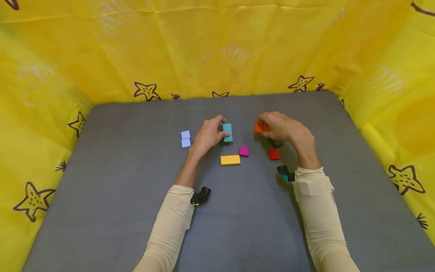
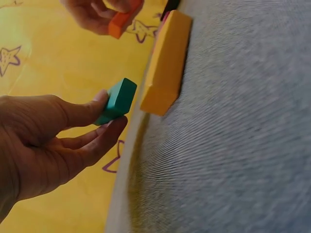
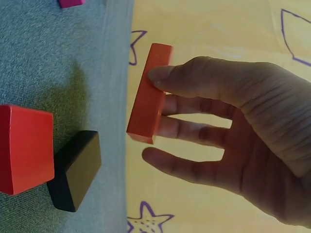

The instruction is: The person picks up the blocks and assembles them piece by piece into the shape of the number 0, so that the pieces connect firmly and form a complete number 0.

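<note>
My left hand (image 1: 210,133) pinches a teal rectangular block (image 1: 227,132) between thumb and fingers. In the left wrist view that teal block (image 2: 117,101) is held up off the table, beyond a yellow block. My right hand (image 1: 283,126) grips an orange rectangular block (image 3: 149,94), thumb on its near face and fingers behind. The right wrist view shows the orange block raised above the table. Below the right hand lie a black block (image 3: 77,171), partly hidden in the head view, and a red block (image 1: 274,155).
A yellow block (image 1: 230,160) and a magenta block (image 1: 244,151) lie between the forearms, their corners close together. Two light blue blocks (image 1: 185,139) sit by the left hand. Yellow patterned cloth (image 1: 224,49) rises behind and beside the grey table (image 1: 136,170).
</note>
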`<state>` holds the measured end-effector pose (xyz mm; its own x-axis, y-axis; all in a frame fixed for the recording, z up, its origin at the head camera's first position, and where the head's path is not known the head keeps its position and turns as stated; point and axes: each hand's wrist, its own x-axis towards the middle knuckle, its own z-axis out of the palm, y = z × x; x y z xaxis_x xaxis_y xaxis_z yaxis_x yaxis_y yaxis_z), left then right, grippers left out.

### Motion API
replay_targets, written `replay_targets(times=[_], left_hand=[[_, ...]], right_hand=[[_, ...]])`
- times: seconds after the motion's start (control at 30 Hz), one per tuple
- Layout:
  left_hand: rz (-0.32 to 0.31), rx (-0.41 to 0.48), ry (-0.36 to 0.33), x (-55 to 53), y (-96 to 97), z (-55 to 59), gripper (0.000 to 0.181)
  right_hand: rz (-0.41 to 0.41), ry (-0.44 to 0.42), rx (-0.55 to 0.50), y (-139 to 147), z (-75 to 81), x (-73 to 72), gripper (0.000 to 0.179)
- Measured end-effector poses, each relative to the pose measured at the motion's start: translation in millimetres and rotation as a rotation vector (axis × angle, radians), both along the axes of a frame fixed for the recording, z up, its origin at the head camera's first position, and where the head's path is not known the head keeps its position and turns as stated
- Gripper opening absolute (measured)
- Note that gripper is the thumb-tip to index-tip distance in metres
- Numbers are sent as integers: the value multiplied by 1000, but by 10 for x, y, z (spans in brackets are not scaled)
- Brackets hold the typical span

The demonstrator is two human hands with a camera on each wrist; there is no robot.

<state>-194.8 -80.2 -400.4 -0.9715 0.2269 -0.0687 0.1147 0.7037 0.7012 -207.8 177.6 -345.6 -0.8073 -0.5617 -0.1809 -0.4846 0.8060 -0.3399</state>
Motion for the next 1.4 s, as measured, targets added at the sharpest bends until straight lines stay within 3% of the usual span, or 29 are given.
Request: replay_targets(times=[0.27,0.57,1.0,1.27,1.4], left_hand=[[-11,16,4,-46,81,-87,39],[-21,0,2,-68,153,-93,38],[-35,-3,-33,-84,275,-113,41],[-49,-13,-13,-88,322,-135,43],[-64,-17,-13,-92,353,-151,43]], right_hand=[[-83,-82,15,26,-43,-1,37],[-94,-159,85,-56,-214,-33,37],[-138,-154,193,-185,-260,-18,33],[-134,-141,194,-158,-243,11,36],[-120,-136,133,-83,-181,45,33]])
